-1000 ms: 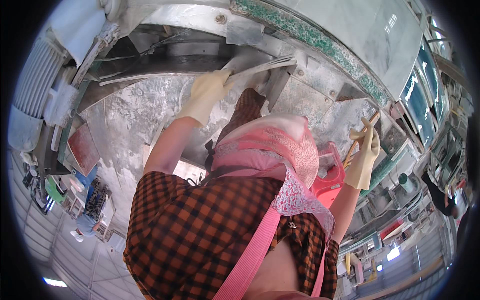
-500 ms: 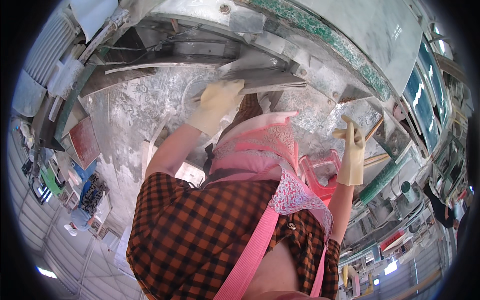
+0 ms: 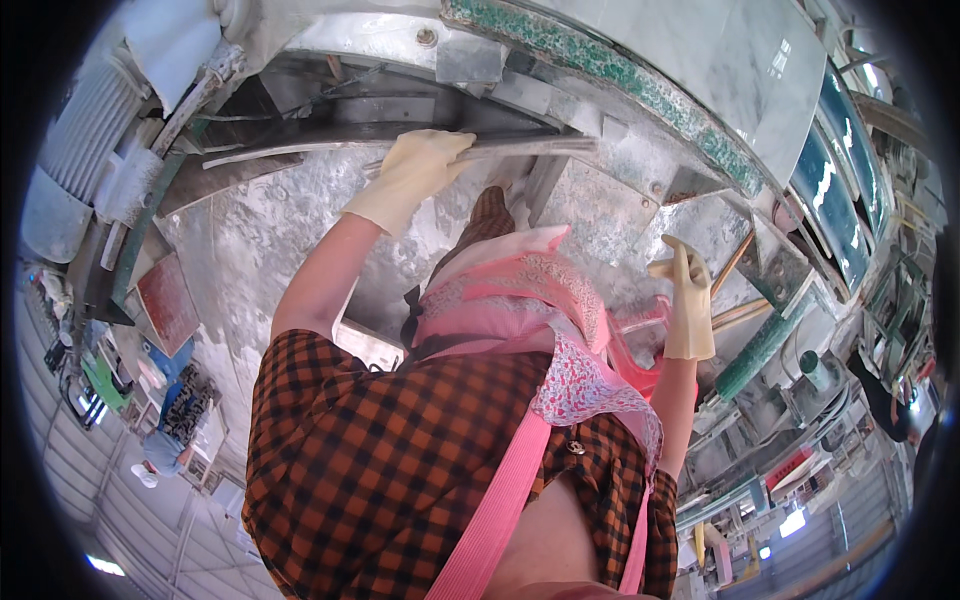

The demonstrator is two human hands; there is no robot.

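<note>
Around the person, a mottled grey floor (image 3: 260,240) is overlooked by a large metal frame (image 3: 600,75), whose green edge is badly chipped. By this frame a pale veined slab (image 3: 730,75) is borne, at the upper right. At the upper left a ribbed grey housing (image 3: 95,110) can be seen, and below it a dull red panel (image 3: 167,303) is propped. The person's body is covered by a checked shirt (image 3: 400,430) and a pink apron (image 3: 510,310). To the right a green pipe (image 3: 755,355) is seen, and beside the apron a pink-red plastic object (image 3: 640,378) is partly hidden by it.

Below the frame, near the middle, the thin grey layered piece (image 3: 535,147) is held by one end, its length stretched out to the right. It is gripped by the gloved left hand (image 3: 412,172), whose fingers are closed over it. By the gloved right hand (image 3: 690,295) nothing is seen to be held; its fingers are raised and its thumb is spread away, near a slim wooden stick (image 3: 735,260).

As far as can be judged, the piece is already taken up and not yet released; its setting down is left to be done. Whether its far end is touched by the frame cannot be told, nor can the amount of work remaining.
</note>
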